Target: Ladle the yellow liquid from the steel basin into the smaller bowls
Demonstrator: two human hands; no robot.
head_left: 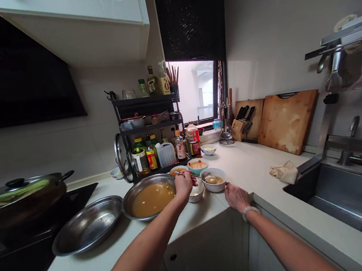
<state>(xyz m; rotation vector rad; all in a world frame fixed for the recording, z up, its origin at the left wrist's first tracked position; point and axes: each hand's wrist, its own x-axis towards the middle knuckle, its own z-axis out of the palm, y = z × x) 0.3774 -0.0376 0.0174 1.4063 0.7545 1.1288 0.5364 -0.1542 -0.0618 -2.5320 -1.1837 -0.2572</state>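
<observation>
My left hand (184,185) is closed around the handle of a metal spoon (210,178). The spoon's head is in a white bowl (215,188) that contains a pale brownish liquid. My right hand (236,195), with a light bracelet at the wrist, grips that bowl at its right edge, fingers partly hidden. A smaller patterned bowl (196,196) stands just under my left hand. Behind it, a turquoise-rimmed bowl (198,163) holds an orange liquid with red bits. To the left, a wide steel basin (129,209) contains brown broth with small pale pieces.
An oval steel dish (88,227) lies beside the stove, where a lidded pan (19,203) stands. A black rack (148,128) carries bottles and jars. Toward the right are a knife block (240,128), cutting boards (287,121), a cloth (285,172) and the sink (346,198).
</observation>
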